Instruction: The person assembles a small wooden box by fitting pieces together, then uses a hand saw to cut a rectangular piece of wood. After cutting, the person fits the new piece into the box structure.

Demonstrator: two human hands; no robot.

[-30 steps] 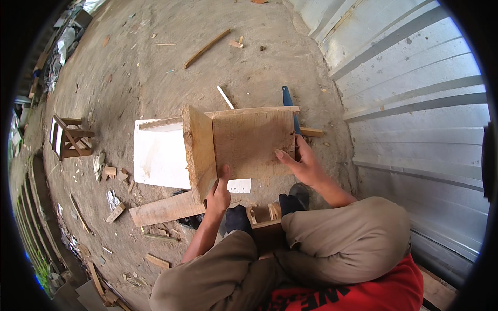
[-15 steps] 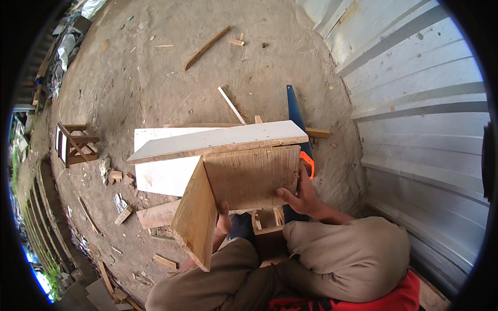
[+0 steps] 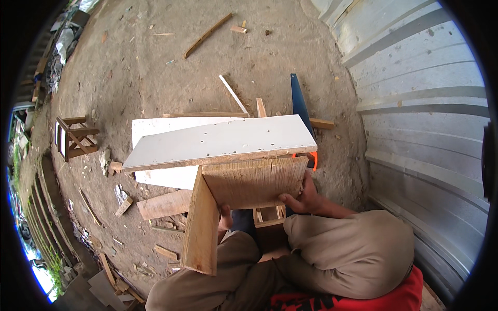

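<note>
I hold a piece of joined boards above my lap, before my bent knees. Its plain wooden board (image 3: 254,184) meets a second wooden board (image 3: 201,233) at a corner on the left. Along its far edge lies a white-faced board (image 3: 223,137) dotted with small dark marks. My right hand (image 3: 305,197) grips the right end of the plain board, thumb on the near face. Close to the corner, my left hand (image 3: 225,216) shows a thumb on the wood; its other fingers are hidden. Whether the white-faced board is fastened cannot be seen.
Beyond the boards lies a handsaw (image 3: 299,98) with an orange handle, partly covered. Another white panel (image 3: 171,179) is underneath. A small wooden stool (image 3: 75,137) stands at left, with scattered offcuts (image 3: 166,252) on the dirt. A corrugated metal wall (image 3: 425,119) rises at right.
The joined boards have tilted and shifted slightly right, so more of the white face shows and the left board looks narrower. Both hands keep their hold.
</note>
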